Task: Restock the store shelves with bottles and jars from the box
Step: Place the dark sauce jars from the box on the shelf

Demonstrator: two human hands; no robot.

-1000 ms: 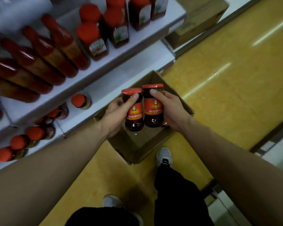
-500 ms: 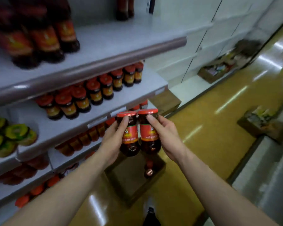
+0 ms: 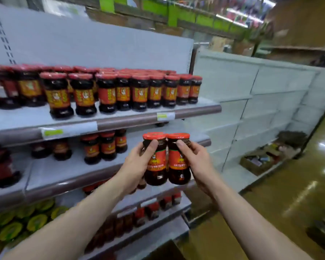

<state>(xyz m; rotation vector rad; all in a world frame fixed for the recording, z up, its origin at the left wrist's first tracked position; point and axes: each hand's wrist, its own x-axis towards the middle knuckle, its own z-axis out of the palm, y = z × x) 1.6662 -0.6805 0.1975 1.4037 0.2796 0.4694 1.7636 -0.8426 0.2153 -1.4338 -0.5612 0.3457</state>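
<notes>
My left hand (image 3: 139, 166) and right hand (image 3: 197, 162) each wrap a red-lidded jar (image 3: 156, 160), (image 3: 179, 158), pressed side by side so they travel steadily, raised before the half-stocked middle shelf (image 3: 68, 171), probably their destination.

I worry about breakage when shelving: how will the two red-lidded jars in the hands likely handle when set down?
The left jar and right jar look like glass, full of dark sauce, so probably heavy for their size and breakable. Their glossy sides may be slippery under the left hand and right hand. Rounded bases suggest they could tip if set down tilted.
</notes>
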